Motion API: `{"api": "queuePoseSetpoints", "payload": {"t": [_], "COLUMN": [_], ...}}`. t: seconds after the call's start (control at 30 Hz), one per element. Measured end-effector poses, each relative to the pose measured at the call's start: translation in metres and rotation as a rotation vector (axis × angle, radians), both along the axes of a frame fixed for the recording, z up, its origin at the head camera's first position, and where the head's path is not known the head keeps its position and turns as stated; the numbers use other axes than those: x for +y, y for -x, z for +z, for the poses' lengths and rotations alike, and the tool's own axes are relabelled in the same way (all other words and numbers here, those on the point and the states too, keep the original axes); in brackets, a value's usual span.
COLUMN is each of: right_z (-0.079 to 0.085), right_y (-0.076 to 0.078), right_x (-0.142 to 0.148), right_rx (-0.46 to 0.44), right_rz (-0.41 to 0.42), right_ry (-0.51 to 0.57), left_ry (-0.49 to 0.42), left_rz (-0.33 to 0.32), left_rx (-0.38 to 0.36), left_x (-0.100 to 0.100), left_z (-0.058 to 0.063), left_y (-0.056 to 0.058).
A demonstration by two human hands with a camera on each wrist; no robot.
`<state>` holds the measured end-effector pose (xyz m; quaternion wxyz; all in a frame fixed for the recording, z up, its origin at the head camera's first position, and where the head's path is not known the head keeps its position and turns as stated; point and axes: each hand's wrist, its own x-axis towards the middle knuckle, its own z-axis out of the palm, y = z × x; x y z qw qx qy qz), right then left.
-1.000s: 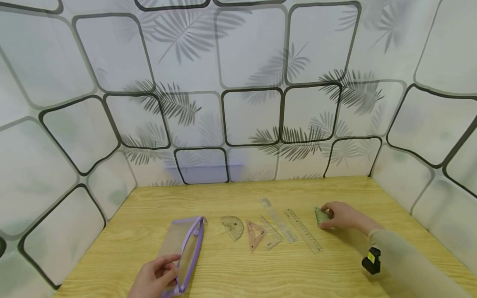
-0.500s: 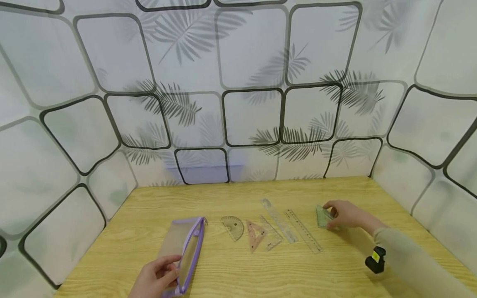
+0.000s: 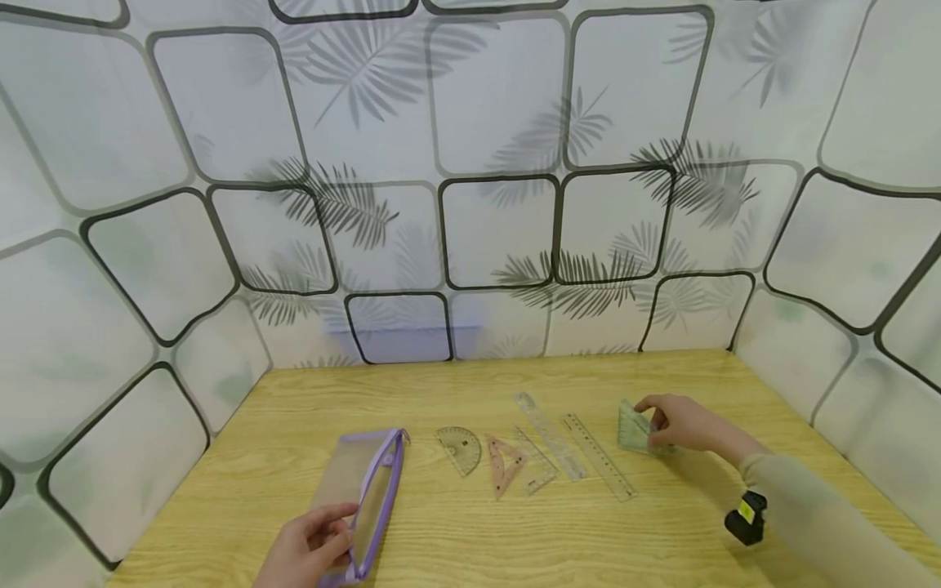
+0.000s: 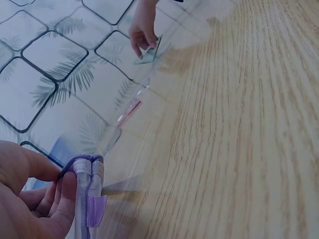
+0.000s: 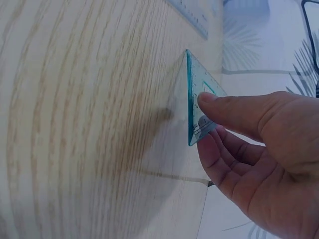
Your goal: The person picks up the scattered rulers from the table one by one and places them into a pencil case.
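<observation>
My right hand [image 3: 684, 423] pinches a small green transparent set square [image 3: 631, 428] at the right of the table. In the right wrist view the thumb lies on its face and the fingers are behind it; the set square [image 5: 193, 82] is tilted up close over the wood. At the left, my left hand [image 3: 301, 543] holds the near edge of a see-through pencil case [image 3: 353, 457] with purple trim, between thumb and fingers. The case's zipped mouth gapes toward the right, and in the left wrist view its purple zip end [image 4: 95, 211] shows below the fingertips.
Between the hands lie a clear protractor [image 3: 470, 453], a pink set square [image 3: 493, 469], a clear set square [image 3: 542, 483] and two clear rulers [image 3: 547, 433], [image 3: 597, 453]. A patterned curtain [image 3: 500, 229] surrounds the table's back and sides.
My right hand has shifted slightly right, and the green set square has turned in its fingers, showing more of its face. My left hand and the pencil case have stayed put.
</observation>
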<state>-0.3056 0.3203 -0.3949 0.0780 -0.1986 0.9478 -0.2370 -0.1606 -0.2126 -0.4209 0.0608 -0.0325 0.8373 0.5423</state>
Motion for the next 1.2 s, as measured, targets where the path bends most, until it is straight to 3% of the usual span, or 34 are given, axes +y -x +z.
{"api": "queuePoseSetpoints", "payload": {"t": [0.3, 0.6, 0.83, 1.2], "right_z": [0.002, 0.007, 0.009, -0.001], "right_y": [-0.002, -0.003, -0.003, -0.011], "right_x": [-0.006, -0.021, -0.034, -0.06], "right_rx": [0.041, 0.049, 0.048, 0.089], "right_rz": [0.02, -0.047, -0.043, -0.083], "right_ry": [0.008, 0.062, 0.13, 0.227], "left_ry": [-0.002, -0.021, -0.016, -0.025], "left_rz": [-0.019, -0.026, -0.022, -0.025], "left_rx": [0.014, 0.012, 0.005, 0.01], "left_x": [-0.002, -0.001, 0.0, -0.002], "left_z": [-0.001, 0.0, 0.001, 0.002], "left_y": [0.0, -0.002, -0.002, -0.004]}}
